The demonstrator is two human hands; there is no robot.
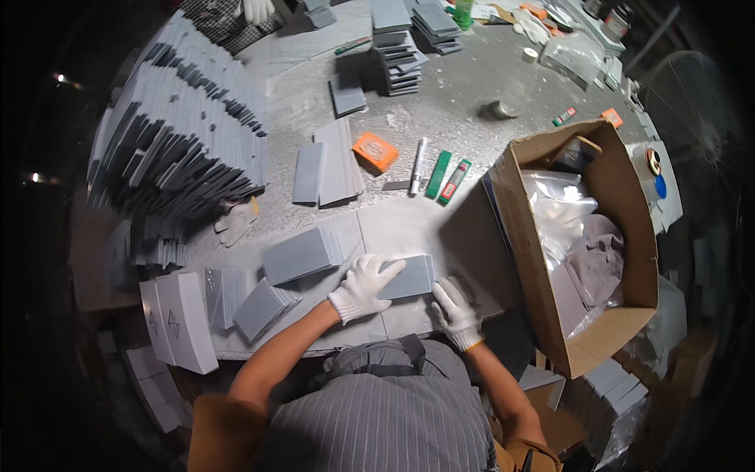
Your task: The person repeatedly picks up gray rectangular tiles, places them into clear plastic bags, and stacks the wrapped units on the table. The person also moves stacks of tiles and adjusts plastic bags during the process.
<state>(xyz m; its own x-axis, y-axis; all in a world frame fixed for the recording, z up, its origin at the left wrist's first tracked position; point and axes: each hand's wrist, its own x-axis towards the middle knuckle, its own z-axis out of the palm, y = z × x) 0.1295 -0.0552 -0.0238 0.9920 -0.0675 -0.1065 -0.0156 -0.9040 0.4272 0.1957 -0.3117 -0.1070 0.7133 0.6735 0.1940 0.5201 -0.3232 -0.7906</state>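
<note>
A flat grey rectangular tile [410, 278] lies on the pale slab surface in front of me. My left hand [363, 288], in a white knit glove, is closed over its left end, with thumb and fingers on it. My right hand [456, 309], gloved the same way, rests by the tile's right edge with its fingers stretched out. Whether its fingertips touch the tile I cannot tell. Left of my left hand stand a larger leaning stack of grey tiles [299, 256] and two smaller ones, one of them a tilted stack [263, 308].
An open cardboard box [578, 358] with plastic bags and cloth stands right. A tall mass of stacked tiles [185, 118] rises at the left, white boxes [185, 318] below it. Beyond my hands lie an orange box [375, 153], a white marker [418, 167] and green narrow boxes [439, 175].
</note>
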